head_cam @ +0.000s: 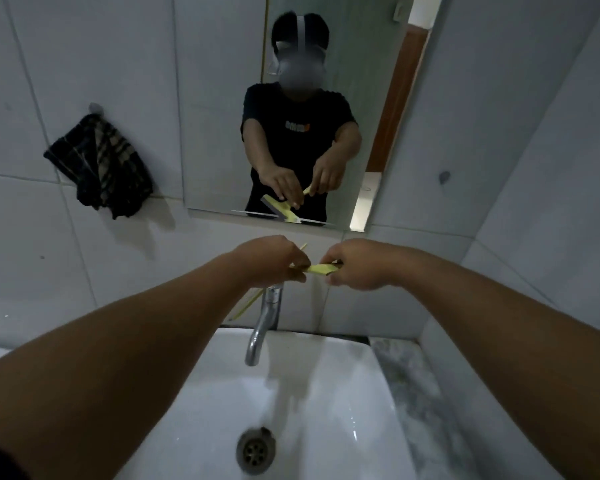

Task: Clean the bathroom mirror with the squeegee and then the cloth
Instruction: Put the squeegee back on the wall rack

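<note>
1. Squeegee (321, 269) pinched by both hands, left hand (271, 261) and right hand (357, 265), just below mirror (222, 98).
2. Probably light, stiff; best gripped at handle.
3. Cloth (101, 164) hanging left of mirror.

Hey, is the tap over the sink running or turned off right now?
Off, as far as the picture shows. No stream falls from the tap spout into the sink, and no water pools around the drain.

head view looks forward and down, close over the sink (378, 368) (mirror (343, 98) ahead).
</note>
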